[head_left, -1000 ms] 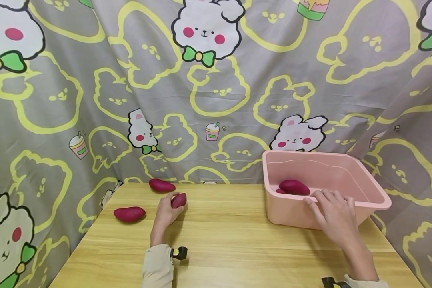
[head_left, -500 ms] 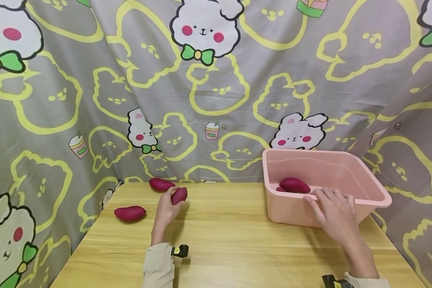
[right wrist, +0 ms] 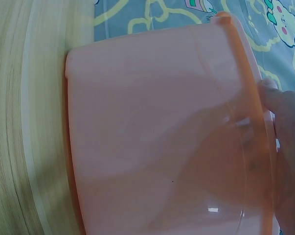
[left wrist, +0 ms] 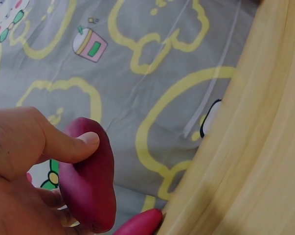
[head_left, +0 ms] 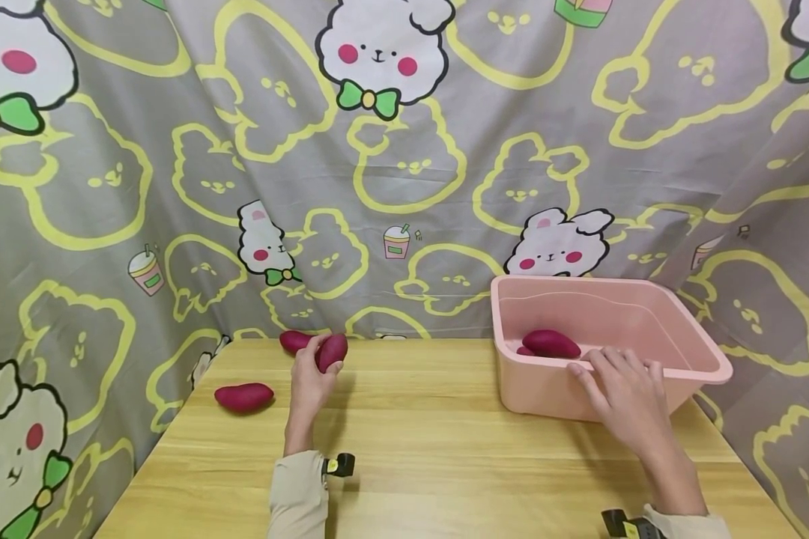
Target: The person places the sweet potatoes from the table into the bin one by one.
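My left hand [head_left: 308,383] holds a purple-red sweet potato [head_left: 332,353] between thumb and fingers, above the left part of the table. In the left wrist view the thumb lies across this sweet potato [left wrist: 91,191], while the other fingers are partly hidden behind it. Just behind, a second sweet potato [head_left: 294,342] lies at the table's back edge, partly covered by the hand. A third sweet potato [head_left: 244,398] rests to the left. My right hand [head_left: 630,408] grips the front rim of a pink tub [head_left: 535,389], fingers curled over the edge.
Inside the tub lies a sweet potato [head_left: 550,344], with part of another showing beneath it. The wooden table [head_left: 418,442] ends at a grey patterned curtain [head_left: 438,195] at the back and sides. The tub stands at the back right.
My left hand has raised the sweet potato upward from the table, and it now overlaps the one at the back edge. The right hand stays on the tub's rim.
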Demonstrator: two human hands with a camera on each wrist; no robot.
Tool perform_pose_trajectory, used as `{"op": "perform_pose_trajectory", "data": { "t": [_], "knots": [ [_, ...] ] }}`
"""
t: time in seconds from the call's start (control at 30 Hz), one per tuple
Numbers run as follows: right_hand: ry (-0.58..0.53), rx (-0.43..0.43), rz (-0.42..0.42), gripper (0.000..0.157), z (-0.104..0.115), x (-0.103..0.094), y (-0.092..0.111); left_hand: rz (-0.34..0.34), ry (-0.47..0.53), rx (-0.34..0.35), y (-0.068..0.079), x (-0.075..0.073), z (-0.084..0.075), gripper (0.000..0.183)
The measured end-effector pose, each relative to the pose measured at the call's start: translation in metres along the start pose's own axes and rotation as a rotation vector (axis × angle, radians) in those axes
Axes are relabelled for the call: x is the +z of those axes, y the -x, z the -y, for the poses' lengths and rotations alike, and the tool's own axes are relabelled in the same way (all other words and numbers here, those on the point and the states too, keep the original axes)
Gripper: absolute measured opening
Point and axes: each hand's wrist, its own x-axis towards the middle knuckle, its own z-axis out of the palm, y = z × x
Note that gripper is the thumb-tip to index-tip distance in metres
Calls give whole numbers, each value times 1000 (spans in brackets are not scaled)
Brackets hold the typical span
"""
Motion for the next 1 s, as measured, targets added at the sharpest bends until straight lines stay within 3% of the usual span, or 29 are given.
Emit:
{"op": "perform_pose_trajectory", "data": {
  "t": [0.3,0.63,1.0],
  "knots": [
    [7,-4,-5,23,0,0,-1,9,5,12,-1,-2,-8,56],
    [-1,1,1,20,0,0,0,-125,57,108,1,-4,-15,56],
    [-4,9,2,22,2,-1,0,-134,108,123,1,-11,-27,58]
  ]
}}
